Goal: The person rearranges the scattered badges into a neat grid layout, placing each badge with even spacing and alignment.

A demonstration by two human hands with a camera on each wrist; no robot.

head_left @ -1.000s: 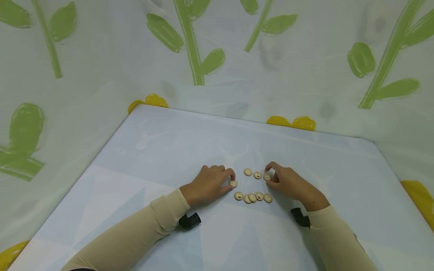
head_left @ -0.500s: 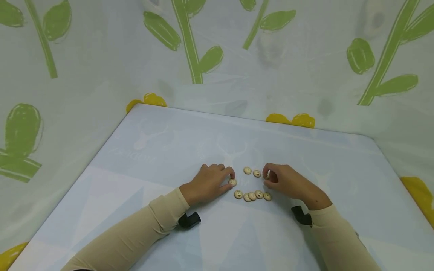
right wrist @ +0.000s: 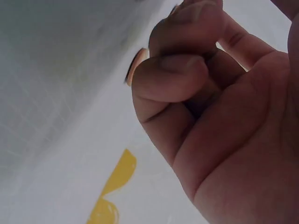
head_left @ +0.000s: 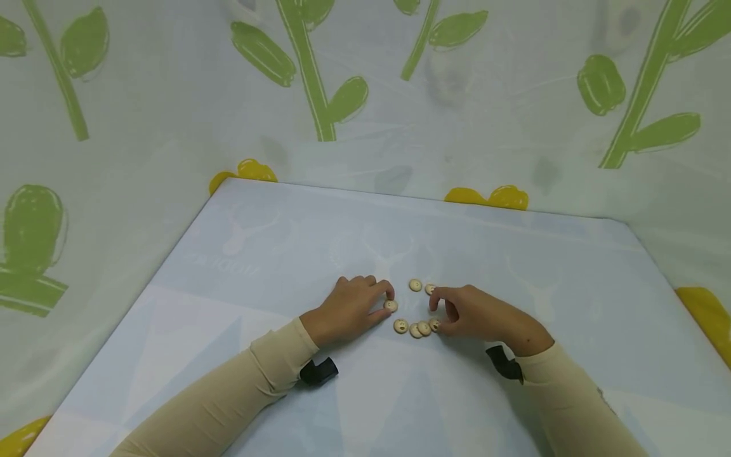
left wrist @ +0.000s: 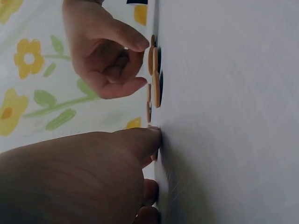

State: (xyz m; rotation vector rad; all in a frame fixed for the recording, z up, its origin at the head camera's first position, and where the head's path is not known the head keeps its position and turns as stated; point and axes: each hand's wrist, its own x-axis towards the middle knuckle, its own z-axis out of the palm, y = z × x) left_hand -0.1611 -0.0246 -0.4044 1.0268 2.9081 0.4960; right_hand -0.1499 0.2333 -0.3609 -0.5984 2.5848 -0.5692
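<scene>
Small round wooden discs with printed faces lie in two loose rows on the table. My left hand (head_left: 351, 311) rests at their left end, thumb and index finger pinching one face disc (head_left: 391, 306) by its edges. Over the right end of the rows is my right hand (head_left: 482, 317), its thumb and index finger apart and bent. That thumb's tip is beside a front-row disc (head_left: 434, 325); the index fingertip is near a back-row disc (head_left: 431, 289). In the left wrist view, a gap shows between the right hand's finger and thumb (left wrist: 131, 88). Discs beneath the right hand are hidden.
Another back-row disc (head_left: 415, 285) lies flat. In the front row are a single disc (head_left: 401, 326) and two overlapping discs (head_left: 424, 328). The pale patterned table (head_left: 274, 254) meets a leaf-printed curtain (head_left: 188, 95) behind.
My right hand has moved left from the back-row end disc, over the rows' right end, and its thumb and index finger have parted. My left hand keeps its pinch. The view has shifted slightly.
</scene>
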